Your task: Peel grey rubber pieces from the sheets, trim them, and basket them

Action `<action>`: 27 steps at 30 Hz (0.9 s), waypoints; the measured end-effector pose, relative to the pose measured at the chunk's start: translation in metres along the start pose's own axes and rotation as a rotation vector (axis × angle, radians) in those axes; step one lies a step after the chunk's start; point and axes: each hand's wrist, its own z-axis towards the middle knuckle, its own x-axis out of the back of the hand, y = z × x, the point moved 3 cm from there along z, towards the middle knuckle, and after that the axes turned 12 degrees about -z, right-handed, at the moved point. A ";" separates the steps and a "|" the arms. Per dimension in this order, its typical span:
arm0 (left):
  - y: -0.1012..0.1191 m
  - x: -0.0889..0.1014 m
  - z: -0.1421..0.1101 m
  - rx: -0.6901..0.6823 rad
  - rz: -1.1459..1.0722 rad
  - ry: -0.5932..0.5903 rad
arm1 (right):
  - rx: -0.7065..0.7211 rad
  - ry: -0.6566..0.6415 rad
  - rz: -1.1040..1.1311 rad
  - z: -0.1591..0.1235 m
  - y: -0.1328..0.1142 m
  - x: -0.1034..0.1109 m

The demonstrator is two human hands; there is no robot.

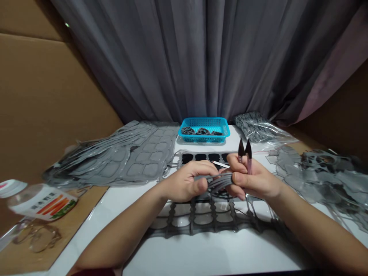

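Note:
My right hand [253, 179] is closed round a bundle of thin grey rubbery loops [220, 184]. The same hand also keeps a pair of thread snips [245, 151] tucked between its fingers, with the dark blades pointing up and apart. From the left, my left hand [188, 181] grips the other end of the bundle, its thumb in front and its fingertips partly hidden behind the loops. Under both hands lies a grey cut-out sheet [192, 218] with rows of rounded openings. Dark pieces [200, 157] fill openings at its far side.
A blue basket [204, 138] holding several dark looped pieces stands at the back. Stacked grey sheets [149, 153] lie left, near a bottle [43, 201] and glasses [37, 235]. At right are a clear plastic bag [255, 128] and grey sheet scraps [322, 176].

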 end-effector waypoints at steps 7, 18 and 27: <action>-0.007 -0.014 -0.004 0.241 -0.406 -0.027 | 0.013 -0.073 -0.155 -0.001 -0.005 -0.002; 0.005 -0.008 -0.004 0.209 -0.053 -0.114 | -0.025 -0.146 -0.149 -0.009 -0.014 0.000; 0.018 -0.015 -0.003 0.135 0.335 -0.129 | -0.022 -0.168 -0.683 -0.004 -0.011 0.011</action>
